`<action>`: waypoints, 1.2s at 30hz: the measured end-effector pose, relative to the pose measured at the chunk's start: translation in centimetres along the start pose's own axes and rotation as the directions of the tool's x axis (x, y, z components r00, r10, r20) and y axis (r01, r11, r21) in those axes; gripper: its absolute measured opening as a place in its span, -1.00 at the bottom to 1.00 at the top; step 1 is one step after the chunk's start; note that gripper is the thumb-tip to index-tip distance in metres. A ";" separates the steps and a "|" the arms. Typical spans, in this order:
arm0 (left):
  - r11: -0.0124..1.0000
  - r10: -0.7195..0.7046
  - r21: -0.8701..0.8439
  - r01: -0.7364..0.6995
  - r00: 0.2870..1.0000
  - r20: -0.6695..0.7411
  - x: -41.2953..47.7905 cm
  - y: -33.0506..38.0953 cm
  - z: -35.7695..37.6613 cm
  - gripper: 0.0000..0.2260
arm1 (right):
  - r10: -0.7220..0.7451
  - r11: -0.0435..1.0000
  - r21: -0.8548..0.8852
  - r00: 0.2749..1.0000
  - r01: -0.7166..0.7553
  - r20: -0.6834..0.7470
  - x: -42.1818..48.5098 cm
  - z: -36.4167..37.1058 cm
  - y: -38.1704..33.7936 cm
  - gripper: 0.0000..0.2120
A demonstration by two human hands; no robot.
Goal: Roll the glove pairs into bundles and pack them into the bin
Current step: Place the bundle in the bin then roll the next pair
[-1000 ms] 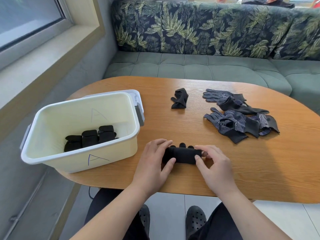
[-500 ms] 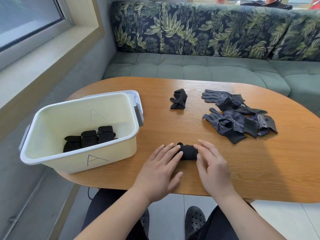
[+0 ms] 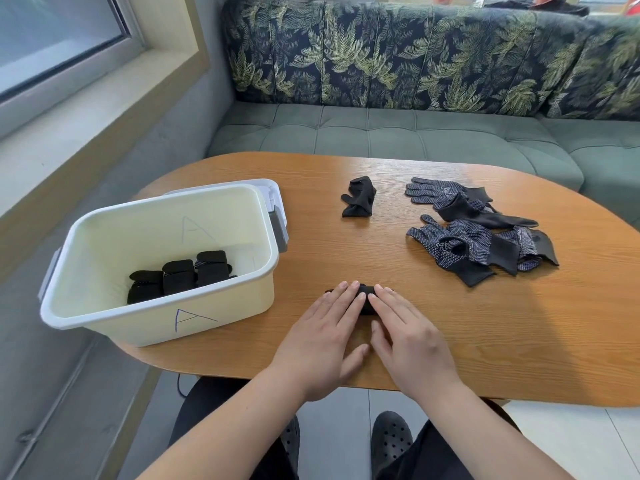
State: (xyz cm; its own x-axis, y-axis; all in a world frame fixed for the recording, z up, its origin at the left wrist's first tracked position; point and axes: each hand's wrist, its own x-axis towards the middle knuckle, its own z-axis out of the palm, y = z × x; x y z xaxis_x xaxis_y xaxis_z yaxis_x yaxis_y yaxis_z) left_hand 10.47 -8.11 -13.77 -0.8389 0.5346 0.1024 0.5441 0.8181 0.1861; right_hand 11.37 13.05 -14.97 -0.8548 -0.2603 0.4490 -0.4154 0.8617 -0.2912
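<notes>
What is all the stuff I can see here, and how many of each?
table: one, orange-brown wood, rounded, in front of the person
bin: one, cream with grey handles, marked A, on the table's left
rolled bundles: three, black, in a row inside the bin
glove roll: one, black, near the table's front edge, under the fingers
crumpled glove: one, black, alone mid-table
loose gloves: several, exact count unclear, dark with pale dots, heaped on the table's right
sofa: one, green seat, leaf-print back, behind the table
window: one, upper left
clogs: two, black, under the table
hands: two, bare; left hand and right hand lie flat, pressing the glove roll
</notes>
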 end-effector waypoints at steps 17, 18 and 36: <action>0.969 -0.195 -0.168 0.181 0.978 -0.074 -0.5 0.0 -1.0 -0.37 | 0.032 0.997 -0.076 0.998 -0.028 0.054 0.2 -1.1 -0.1 -0.56; 0.959 -0.222 -0.201 0.201 0.971 -0.086 -0.5 -0.2 -1.0 -0.38 | 0.058 0.997 -0.058 0.996 -0.054 0.068 0.3 -1.0 -0.1 -0.56; 0.918 -0.348 -0.277 0.285 0.912 -0.215 -0.6 -0.2 -1.5 -0.76 | 0.185 0.967 0.174 0.982 -0.189 0.037 0.8 -1.9 0.4 -0.71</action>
State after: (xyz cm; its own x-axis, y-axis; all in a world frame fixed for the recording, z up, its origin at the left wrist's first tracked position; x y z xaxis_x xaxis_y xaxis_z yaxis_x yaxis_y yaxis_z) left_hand 10.87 -8.90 -12.42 -0.9582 0.1573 0.2388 0.2560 0.8443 0.4708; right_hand 11.11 14.04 -13.12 -0.9277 -0.1124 0.3559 -0.2945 0.8063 -0.5130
